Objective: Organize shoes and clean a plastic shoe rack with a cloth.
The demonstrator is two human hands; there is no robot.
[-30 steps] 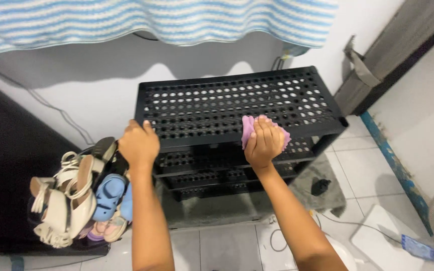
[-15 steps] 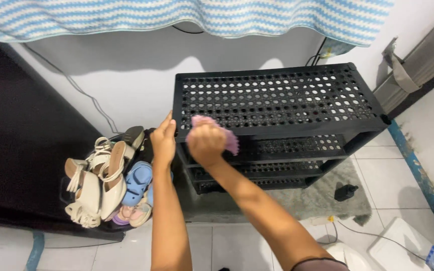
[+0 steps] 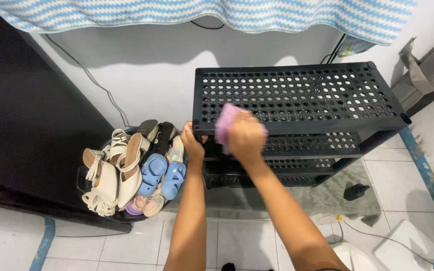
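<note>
A black perforated plastic shelf rack (image 3: 297, 95) stands against the white wall. My right hand (image 3: 244, 135) presses a pink-purple cloth (image 3: 224, 123) onto the front left part of the rack's top shelf. Motion blurs both the hand and the cloth. My left hand (image 3: 192, 143) grips the rack's front left corner, just left of the cloth. Lower shelves of the rack (image 3: 297, 165) show beneath the top one.
A dark basket (image 3: 91, 200) left of the rack holds several shoes: cream sandals (image 3: 109, 175), blue sandals (image 3: 164, 173) and dark ones. A black cabinet (image 3: 21, 125) stands at far left. Striped blue cloth (image 3: 202, 12) hangs above. A small black object (image 3: 355, 191) and white cables lie on the tiled floor.
My right hand has slid the cloth from the right part of the top shelf to its front left. My left hand stayed on the rack's left corner. The view shifted left.
</note>
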